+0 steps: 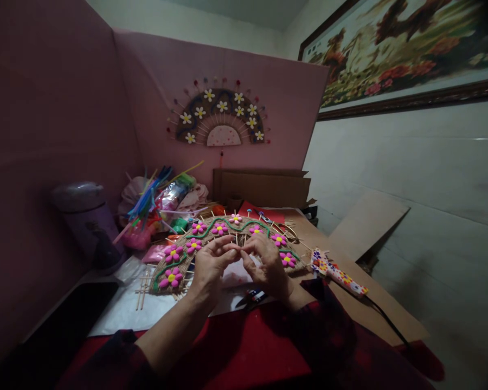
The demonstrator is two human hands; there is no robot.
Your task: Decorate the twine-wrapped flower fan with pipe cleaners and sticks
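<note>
A fan-shaped craft piece (187, 254) of woven twine lies on the table, dotted with pink clay flowers and edged by a green wavy line. Thin wooden sticks poke out along its rim. My left hand (209, 268) and my right hand (266, 262) meet over its middle, fingertips pinched together around something small that I cannot make out. Both hands hover just above the fan's inner part, fingers curled.
A finished fan (222, 116) with white flowers hangs on the pink board behind. A purple bottle (87, 222) stands left, next to a pile of coloured straws and bags (158, 203). A patterned glue gun (337, 273) lies right. A framed picture (402, 49) hangs on the wall.
</note>
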